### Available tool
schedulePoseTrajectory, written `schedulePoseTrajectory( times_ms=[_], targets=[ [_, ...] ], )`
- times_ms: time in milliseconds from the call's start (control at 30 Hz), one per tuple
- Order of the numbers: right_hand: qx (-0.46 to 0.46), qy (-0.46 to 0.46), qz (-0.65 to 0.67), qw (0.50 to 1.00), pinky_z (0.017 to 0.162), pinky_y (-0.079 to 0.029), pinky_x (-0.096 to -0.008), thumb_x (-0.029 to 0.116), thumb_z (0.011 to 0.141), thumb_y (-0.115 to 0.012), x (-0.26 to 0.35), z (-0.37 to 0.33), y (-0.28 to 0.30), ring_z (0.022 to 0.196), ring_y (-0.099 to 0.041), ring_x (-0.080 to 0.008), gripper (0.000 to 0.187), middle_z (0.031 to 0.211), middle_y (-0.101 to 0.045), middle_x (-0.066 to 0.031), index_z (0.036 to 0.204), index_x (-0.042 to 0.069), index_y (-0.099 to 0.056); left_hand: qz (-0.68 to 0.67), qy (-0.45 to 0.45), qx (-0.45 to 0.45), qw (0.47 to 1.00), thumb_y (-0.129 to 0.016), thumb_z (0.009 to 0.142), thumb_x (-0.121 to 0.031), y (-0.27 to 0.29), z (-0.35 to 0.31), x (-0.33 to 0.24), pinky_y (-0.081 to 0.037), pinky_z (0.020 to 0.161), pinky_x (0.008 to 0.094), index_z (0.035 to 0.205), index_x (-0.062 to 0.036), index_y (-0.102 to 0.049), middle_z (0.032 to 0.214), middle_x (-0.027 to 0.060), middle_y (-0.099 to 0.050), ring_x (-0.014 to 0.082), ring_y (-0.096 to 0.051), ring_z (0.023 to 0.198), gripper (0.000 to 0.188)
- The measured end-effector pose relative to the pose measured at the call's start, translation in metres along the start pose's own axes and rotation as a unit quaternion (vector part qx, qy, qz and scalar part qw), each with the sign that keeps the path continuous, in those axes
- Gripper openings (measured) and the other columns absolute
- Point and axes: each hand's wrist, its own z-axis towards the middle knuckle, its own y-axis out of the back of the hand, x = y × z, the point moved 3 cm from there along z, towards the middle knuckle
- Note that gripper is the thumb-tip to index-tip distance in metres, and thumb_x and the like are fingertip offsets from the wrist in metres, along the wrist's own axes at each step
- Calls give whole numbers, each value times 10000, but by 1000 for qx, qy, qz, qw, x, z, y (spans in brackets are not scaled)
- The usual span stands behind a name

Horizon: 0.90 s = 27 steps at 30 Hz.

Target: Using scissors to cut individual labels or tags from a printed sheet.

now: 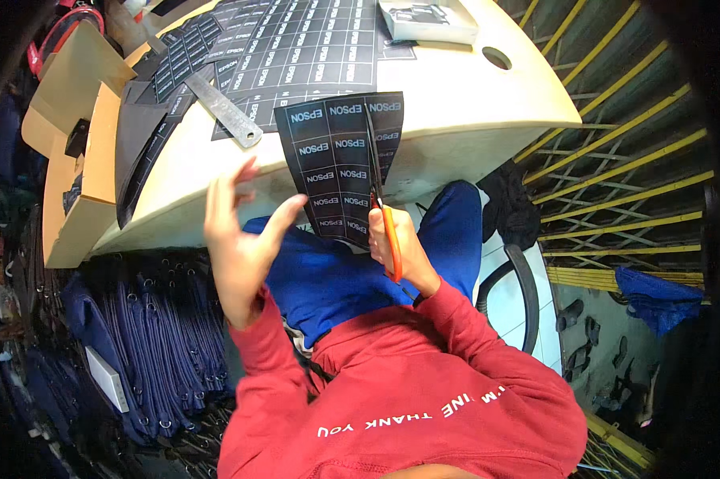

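Observation:
My right hand (414, 254) is closed around the orange handles of a pair of scissors (392, 239). The blades point away from me and lie along a black sheet (316, 164) printed with a grid of white lettering, with a strip of it to the right of the blades. This sheet stands up at the near edge of the pale table (448, 84), its lower end over my lap. To its left, my left hand (241, 239) is raised with thumb and fingers apart, slightly blurred and holding nothing. A metal ruler (222, 110) rests on the table beyond that hand.
More black printed sheets (296, 48) cover the far part of the table. A white box (433, 28) with small dark pieces sits there too. An open cardboard box (96, 184) stands at left, above bundled navy straps (168, 343). A yellow folding gate (615, 172) is at right.

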Motion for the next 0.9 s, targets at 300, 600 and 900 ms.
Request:
schedulePoseTrajectory(
  times_ms=[300,600,900],
  targets=[
    [4,60,-7,998,492,-327,-299,486,940,-483,-21,13,0,571,-337,-89,545,577,-352,16,651,28,-424,1,-312,474,823,-720,666,6,-65,125,-46,-462,906,362,1215,-92,-578,1123,125,-627,293,-596,1020,575],
    [38,32,85,995,411,-332,-225,509,938,-458,-11,17,3,455,-382,-45,513,548,-390,35,675,69,-446,73,-279,548,785,-762,636,-45,-75,148,-60,-398,586,269,1123,-121,-656,983,21,-657,127,-483,695,504],
    [78,81,16,994,464,-358,-276,641,900,-383,1,10,8,522,-428,-95,646,561,-421,1,656,45,-434,11,-238,604,760,-789,598,-99,-70,149,-65,-282,474,249,1122,-120,-672,618,-34,-469,66,-324,532,538]
  ],
)
